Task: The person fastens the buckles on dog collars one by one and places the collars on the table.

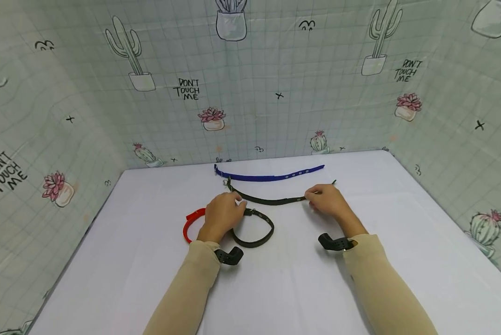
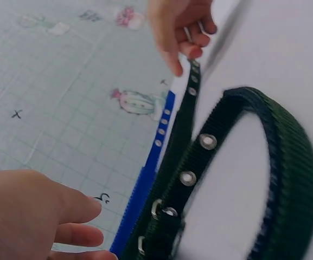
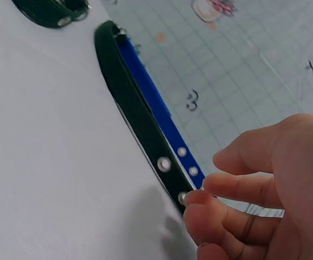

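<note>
Left hand (image 1: 223,215), right hand (image 1: 328,200) at green strap (image 1: 271,202)

At left, my left hand partly covers a red collar (image 1: 186,229), thumb and fingers apart near the strap's metal end. Then comes a looped green collar (image 1: 252,244). Before a blue strap (image 1: 260,178), the green strap stretches right, where my right hand's fingers touch it, thumb apart.

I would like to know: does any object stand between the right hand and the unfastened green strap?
Nothing visible does. The right hand is at the holed end of the unfastened green strap; the blue strap lies just beyond, not between them.
</note>
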Demonstrator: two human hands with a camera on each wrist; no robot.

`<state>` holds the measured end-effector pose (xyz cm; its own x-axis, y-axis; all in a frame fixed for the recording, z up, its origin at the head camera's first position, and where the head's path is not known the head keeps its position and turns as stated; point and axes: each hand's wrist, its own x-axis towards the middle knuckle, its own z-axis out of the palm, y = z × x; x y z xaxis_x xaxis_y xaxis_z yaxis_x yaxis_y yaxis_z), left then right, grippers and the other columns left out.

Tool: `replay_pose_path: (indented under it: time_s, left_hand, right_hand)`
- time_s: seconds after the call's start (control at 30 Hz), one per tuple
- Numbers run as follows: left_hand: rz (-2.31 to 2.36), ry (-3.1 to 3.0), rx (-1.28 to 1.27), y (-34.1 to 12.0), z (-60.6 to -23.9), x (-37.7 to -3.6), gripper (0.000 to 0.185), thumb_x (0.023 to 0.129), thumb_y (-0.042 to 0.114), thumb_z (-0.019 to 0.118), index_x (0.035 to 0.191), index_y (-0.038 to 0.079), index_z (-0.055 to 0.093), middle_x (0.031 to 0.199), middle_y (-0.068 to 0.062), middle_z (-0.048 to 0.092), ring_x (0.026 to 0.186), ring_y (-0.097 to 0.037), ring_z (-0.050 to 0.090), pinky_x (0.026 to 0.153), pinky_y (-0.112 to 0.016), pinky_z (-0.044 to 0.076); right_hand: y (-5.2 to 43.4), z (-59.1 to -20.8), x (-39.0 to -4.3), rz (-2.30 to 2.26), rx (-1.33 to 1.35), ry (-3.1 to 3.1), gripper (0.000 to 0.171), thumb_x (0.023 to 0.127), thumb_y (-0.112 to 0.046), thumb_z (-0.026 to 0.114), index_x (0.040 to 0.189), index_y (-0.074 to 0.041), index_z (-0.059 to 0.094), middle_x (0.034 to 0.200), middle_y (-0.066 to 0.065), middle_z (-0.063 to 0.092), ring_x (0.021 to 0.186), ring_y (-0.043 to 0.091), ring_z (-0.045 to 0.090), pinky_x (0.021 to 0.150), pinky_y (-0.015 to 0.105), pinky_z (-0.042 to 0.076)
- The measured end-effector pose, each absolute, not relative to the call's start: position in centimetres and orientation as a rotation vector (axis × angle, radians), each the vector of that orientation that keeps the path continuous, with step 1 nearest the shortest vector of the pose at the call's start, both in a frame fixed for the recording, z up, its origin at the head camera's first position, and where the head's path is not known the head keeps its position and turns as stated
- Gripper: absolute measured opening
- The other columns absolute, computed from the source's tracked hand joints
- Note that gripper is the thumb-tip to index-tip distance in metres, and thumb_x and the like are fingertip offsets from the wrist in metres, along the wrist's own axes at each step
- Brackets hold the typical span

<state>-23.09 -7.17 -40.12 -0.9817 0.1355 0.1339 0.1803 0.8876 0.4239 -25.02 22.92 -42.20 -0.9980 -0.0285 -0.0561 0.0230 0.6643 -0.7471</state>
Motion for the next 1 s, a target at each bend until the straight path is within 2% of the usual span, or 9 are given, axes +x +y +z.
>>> replay_pose_path:
  time_s: [0.13, 0.27, 0.37, 0.47, 0.53, 0.6, 0.7, 0.87, 1.0]
  left_hand:
    - [-0.692, -2.99, -0.269, -6.9, -40.1, -23.4, 0.03, 0.098, 0.034, 0.063, 0.116, 0.012, 0.073, 0.091, -0.002, 0.067, 0.084, -0.02, 0.059, 0.07, -0.038, 0.051]
    - [-0.7, -3.029, -0.302, -6.4, -39.9, -24.0, 0.034, 0.099, 0.036, 0.062, 0.12, 0.012, 0.072, 0.101, -0.004, 0.069, 0.089, -0.021, 0.06, 0.077, -0.04, 0.051]
    - [-0.735, -3.021, -0.315, -6.2, -39.6, -24.6, 0.035, 0.099, 0.036, 0.061, 0.121, 0.011, 0.072, 0.108, -0.005, 0.071, 0.092, -0.022, 0.061, 0.082, -0.042, 0.051]
    - [-0.772, -3.027, -0.295, -6.1, -39.3, -25.1, 0.036, 0.1, 0.037, 0.059, 0.123, 0.011, 0.071, 0.112, -0.005, 0.071, 0.094, -0.023, 0.062, 0.085, -0.043, 0.051]
    - [-0.776, -3.054, -0.264, -6.1, -39.2, -25.4, 0.037, 0.1, 0.038, 0.058, 0.124, 0.012, 0.07, 0.115, -0.005, 0.071, 0.097, -0.024, 0.062, 0.086, -0.044, 0.051]
    - [-0.784, -3.086, -0.233, -6.1, -39.1, -25.6, 0.038, 0.1, 0.039, 0.058, 0.126, 0.013, 0.069, 0.119, -0.006, 0.07, 0.101, -0.026, 0.062, 0.089, -0.045, 0.05]
    - [-0.778, -3.124, -0.218, -5.9, -38.9, -25.9, 0.04, 0.1, 0.041, 0.059, 0.128, 0.014, 0.068, 0.124, -0.006, 0.068, 0.105, -0.028, 0.061, 0.091, -0.047, 0.049]
    - [-0.721, -3.154, -0.22, -5.7, -38.6, -26.4, 0.04, 0.1, 0.042, 0.057, 0.128, 0.016, 0.068, 0.128, -0.007, 0.066, 0.102, -0.028, 0.062, 0.087, -0.047, 0.049]
    - [-0.709, -3.172, -0.211, -5.6, -38.7, -26.9, 0.041, 0.102, 0.042, 0.054, 0.134, 0.019, 0.064, 0.135, -0.008, 0.062, 0.107, -0.03, 0.061, 0.089, -0.048, 0.048]
  right_hand:
    - [23.7, -42.9, -25.0, -1.24, 0.046, 2.815, 0.038, 0.101, -0.022, 0.056, 0.13, 0.002, 0.062, 0.081, 0.009, 0.069, 0.069, 0.017, 0.061, 0.067, 0.031, 0.048]
    - [24.0, -43.5, -25.2, -1.18, 0.05, 2.851, 0.041, 0.1, -0.022, 0.056, 0.135, 0.001, 0.059, 0.076, 0.006, 0.068, 0.067, 0.018, 0.06, 0.068, 0.033, 0.046]
    - [24.0, -43.7, -25.3, -1.139, 0.034, 2.912, 0.041, 0.098, -0.021, 0.056, 0.134, 0.0, 0.061, 0.078, 0.008, 0.069, 0.076, 0.024, 0.063, 0.076, 0.04, 0.048]
    - [24.0, -43.9, -25.3, -1.099, 0.015, 2.965, 0.041, 0.097, -0.02, 0.057, 0.132, -0.001, 0.063, 0.098, 0.017, 0.072, 0.1, 0.035, 0.063, 0.092, 0.051, 0.047]
    - [24.0, -44.0, -25.3, -1.074, 0.007, 2.982, 0.04, 0.096, -0.019, 0.057, 0.131, -0.001, 0.064, 0.115, 0.02, 0.069, 0.117, 0.04, 0.057, 0.101, 0.055, 0.042]
    - [23.9, -44.1, -25.3, -1.059, 0.005, 2.987, 0.04, 0.096, -0.019, 0.057, 0.131, -0.001, 0.064, 0.127, 0.023, 0.064, 0.127, 0.044, 0.051, 0.105, 0.058, 0.039]
    - [23.8, -44.1, -25.3, -1.046, 0.014, 2.996, 0.04, 0.096, -0.02, 0.058, 0.131, -0.002, 0.064, 0.13, 0.024, 0.062, 0.13, 0.045, 0.049, 0.106, 0.058, 0.038]
    - [23.7, -43.9, -25.2, -1.044, 0.007, 3.004, 0.039, 0.095, -0.018, 0.058, 0.13, -0.003, 0.065, 0.126, 0.022, 0.064, 0.127, 0.043, 0.052, 0.104, 0.058, 0.039]
    - [23.7, -43.9, -25.1, -1.035, 0.009, 3.004, 0.038, 0.095, -0.017, 0.058, 0.13, -0.004, 0.066, 0.126, 0.022, 0.064, 0.126, 0.044, 0.052, 0.103, 0.058, 0.04]
